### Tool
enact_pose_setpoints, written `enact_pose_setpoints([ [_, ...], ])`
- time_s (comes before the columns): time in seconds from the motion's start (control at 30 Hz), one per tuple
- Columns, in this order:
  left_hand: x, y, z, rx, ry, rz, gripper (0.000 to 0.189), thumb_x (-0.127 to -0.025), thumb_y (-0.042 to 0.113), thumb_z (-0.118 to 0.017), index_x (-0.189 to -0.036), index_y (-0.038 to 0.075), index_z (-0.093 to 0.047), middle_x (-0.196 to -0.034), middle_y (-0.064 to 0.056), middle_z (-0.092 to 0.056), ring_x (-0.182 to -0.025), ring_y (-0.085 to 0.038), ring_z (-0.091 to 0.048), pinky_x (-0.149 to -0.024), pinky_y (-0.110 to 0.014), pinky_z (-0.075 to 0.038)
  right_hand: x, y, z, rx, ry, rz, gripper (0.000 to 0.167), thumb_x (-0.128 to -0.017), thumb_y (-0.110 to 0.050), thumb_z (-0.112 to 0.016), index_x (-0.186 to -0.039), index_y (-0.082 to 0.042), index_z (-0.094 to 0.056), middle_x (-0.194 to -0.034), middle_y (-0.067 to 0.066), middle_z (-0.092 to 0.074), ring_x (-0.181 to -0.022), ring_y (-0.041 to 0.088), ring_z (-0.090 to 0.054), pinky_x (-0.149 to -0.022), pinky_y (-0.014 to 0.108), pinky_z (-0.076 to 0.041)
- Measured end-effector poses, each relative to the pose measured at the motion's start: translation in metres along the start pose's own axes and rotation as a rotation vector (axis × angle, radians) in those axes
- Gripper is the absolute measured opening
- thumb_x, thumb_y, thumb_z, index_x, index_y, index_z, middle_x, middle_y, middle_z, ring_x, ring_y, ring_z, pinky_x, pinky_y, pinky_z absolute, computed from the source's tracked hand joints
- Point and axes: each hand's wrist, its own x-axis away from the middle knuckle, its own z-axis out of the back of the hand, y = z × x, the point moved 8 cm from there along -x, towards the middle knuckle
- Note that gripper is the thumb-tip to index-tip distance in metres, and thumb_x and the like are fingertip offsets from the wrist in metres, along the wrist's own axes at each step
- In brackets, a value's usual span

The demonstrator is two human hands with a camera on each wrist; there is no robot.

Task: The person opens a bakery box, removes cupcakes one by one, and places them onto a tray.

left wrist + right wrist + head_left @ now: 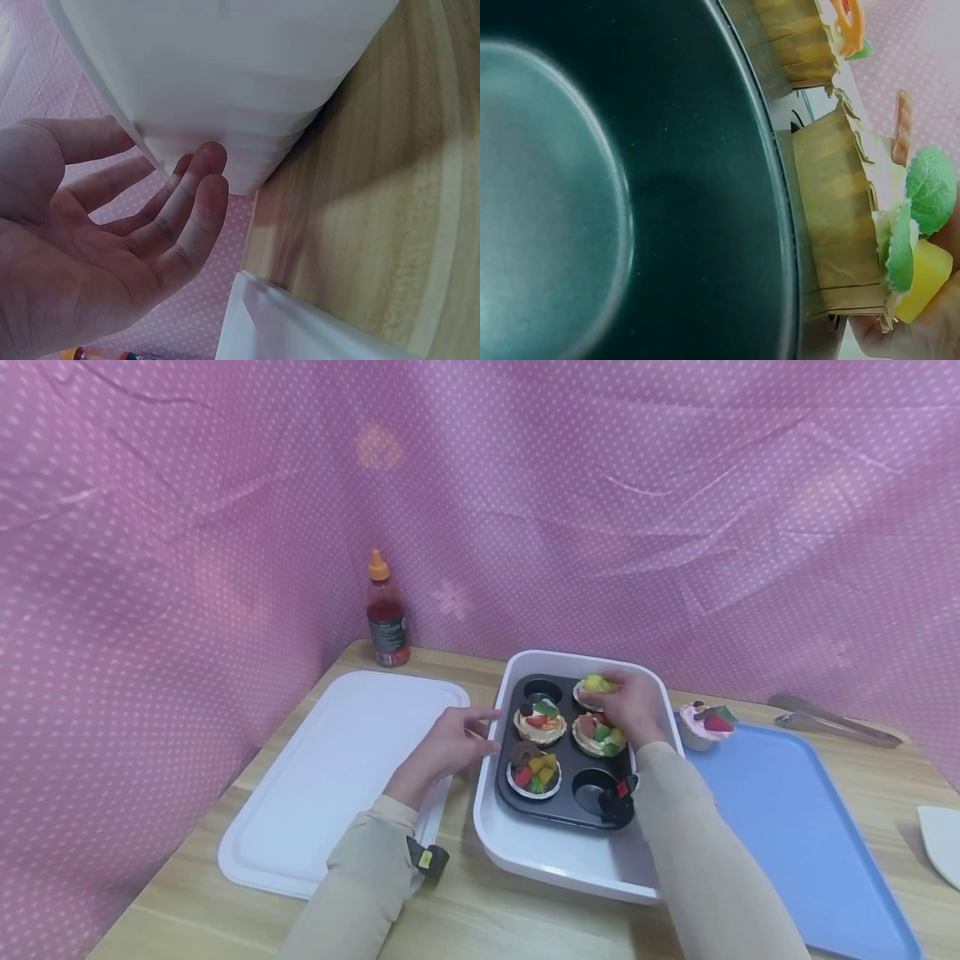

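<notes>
My right hand pinches a yellow-topped cupcake at the far right cup of a dark muffin tin. Three more fruit-topped cupcakes stand in the tin: one at middle right, one at middle left and one at near left. The near right cup and far left cup hold nothing. The tin lies inside a white tub. At the tub's left rim is my left hand, its fingers loosely bent beside the outer wall. Whether they touch it is unclear.
A white board lies to the left, with a sauce bottle behind it. On the right are a blue tray, a pink-topped cupcake at its far corner, tongs and a white item at the edge.
</notes>
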Motion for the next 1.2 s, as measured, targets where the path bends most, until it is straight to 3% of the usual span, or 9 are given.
enact_pose_setpoints([
  [0.3,0.0,-0.002,-0.001,0.0,0.001,0.005,0.053,-0.089,0.009,-0.074,-0.139,0.019,-0.062,-0.115,-0.012,-0.067,-0.085,-0.021,-0.066,-0.073,-0.034,-0.058,0.001,0.002,-0.001,0.003,0.004,-0.012,0.052,-0.087,-0.042,-0.078,-0.131,-0.017,-0.066,-0.114,0.008,-0.064,-0.091,0.024,-0.06,-0.073,0.032,-0.053],
  [0.77,0.001,-0.002,-0.002,0.006,-0.001,-0.017,0.052,-0.088,0.008,-0.074,-0.138,0.018,-0.063,-0.113,-0.012,-0.069,-0.087,-0.021,-0.067,-0.07,-0.032,-0.057,0.001,0.0,0.001,-0.004,0.053,0.035,0.053,-0.086,-0.037,-0.08,-0.133,-0.016,-0.065,-0.114,0.009,-0.065,-0.083,0.021,-0.062,-0.066,0.028,-0.052],
  [0.87,0.001,-0.001,-0.002,0.005,-0.001,-0.005,0.052,-0.088,0.009,-0.074,-0.138,0.019,-0.063,-0.114,-0.012,-0.069,-0.087,-0.021,-0.067,-0.071,-0.032,-0.058,0.0,-0.001,0.003,-0.011,0.076,0.04,0.06,-0.086,-0.04,-0.08,-0.139,-0.018,-0.062,-0.121,0.009,-0.065,-0.09,0.022,-0.062,-0.073,0.031,-0.053],
  [1.07,0.001,-0.001,-0.001,-0.007,-0.003,-0.003,0.053,-0.089,0.009,-0.074,-0.139,0.019,-0.062,-0.116,-0.012,-0.069,-0.089,-0.021,-0.067,-0.071,-0.031,-0.057,0.001,-0.006,0.011,-0.095,0.106,0.016,0.07,-0.087,-0.04,-0.079,-0.147,-0.018,-0.053,-0.145,0.013,-0.055,-0.125,0.031,-0.055,-0.106,0.046,-0.049],
  [1.2,0.001,-0.001,0.001,-0.005,0.003,-0.006,0.053,-0.088,0.008,-0.074,-0.138,0.02,-0.063,-0.114,-0.012,-0.069,-0.089,-0.021,-0.067,-0.069,-0.031,-0.057,0.004,-0.013,0.018,-0.155,0.143,0.04,0.069,-0.087,-0.034,-0.08,-0.147,-0.015,-0.053,-0.148,0.015,-0.053,-0.134,0.033,-0.052,-0.113,0.046,-0.045],
])
